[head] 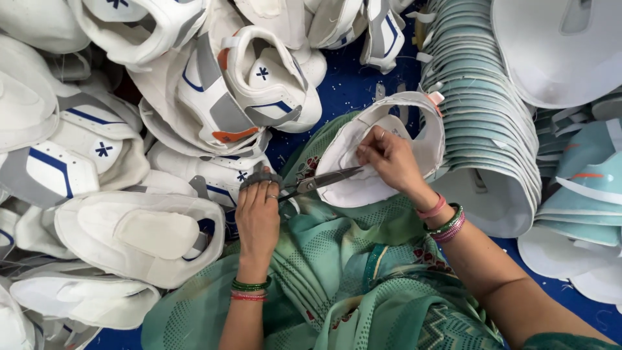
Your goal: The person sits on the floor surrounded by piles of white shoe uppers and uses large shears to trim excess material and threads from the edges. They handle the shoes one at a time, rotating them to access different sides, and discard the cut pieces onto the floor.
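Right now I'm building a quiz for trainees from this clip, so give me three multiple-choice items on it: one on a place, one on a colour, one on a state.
1. Where does the nested stack of teal-edged pieces lie?
A. to the person's right
B. to the person's left
C. on the lap

2. What colour is the floor between the piles?
A. red
B. blue
C. grey

3. How do the scissors stand?
A. lying unheld
B. held in the left hand, blades at the white shoe upper
C. held in the right hand

Answers:
1 A: the stack curves past the right hand.
2 B: blue shows between the finished white shoe uppers and the stack.
3 B: left fingers are in the handles; the right hand pinches the upper.
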